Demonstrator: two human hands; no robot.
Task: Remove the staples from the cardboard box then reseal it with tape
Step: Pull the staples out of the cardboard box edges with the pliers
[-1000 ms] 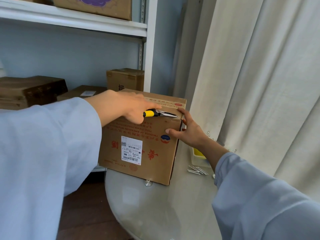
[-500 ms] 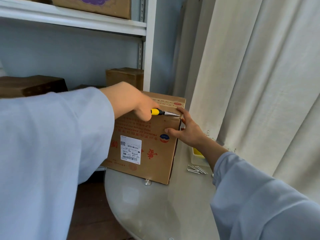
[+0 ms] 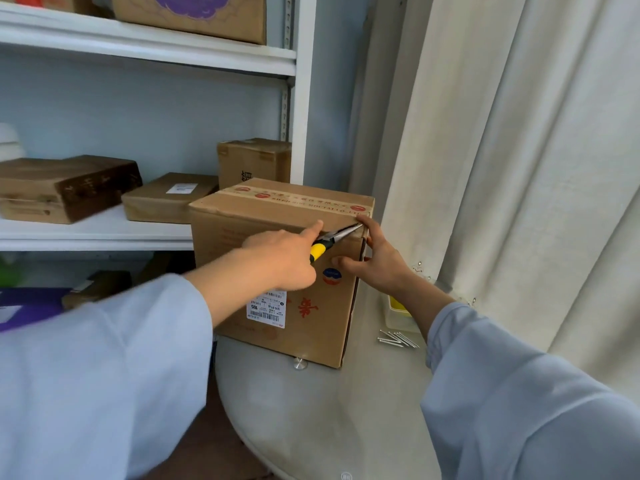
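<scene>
A brown cardboard box (image 3: 242,216) with a white barcode label and printed tape on its top stands on a round glass table (image 3: 332,410). My left hand (image 3: 280,258) grips yellow-handled needle-nose pliers (image 3: 332,239), index finger stretched along the box's top front edge. The plier tips touch the box's top right front corner. My right hand (image 3: 377,261) braces that corner, fingers on the edge and thumb on the front face. No staple can be made out at the tips.
Several loose nails (image 3: 398,339) lie on the table right of the box, by a small clear tray with something yellow (image 3: 398,311). White shelves (image 3: 86,230) behind hold more cardboard boxes (image 3: 254,162). A pale curtain (image 3: 502,168) hangs close on the right.
My left arm has dropped lower and its index finger now points along the box edge. The pliers tilted up toward the corner. The right hand stayed on the corner.
</scene>
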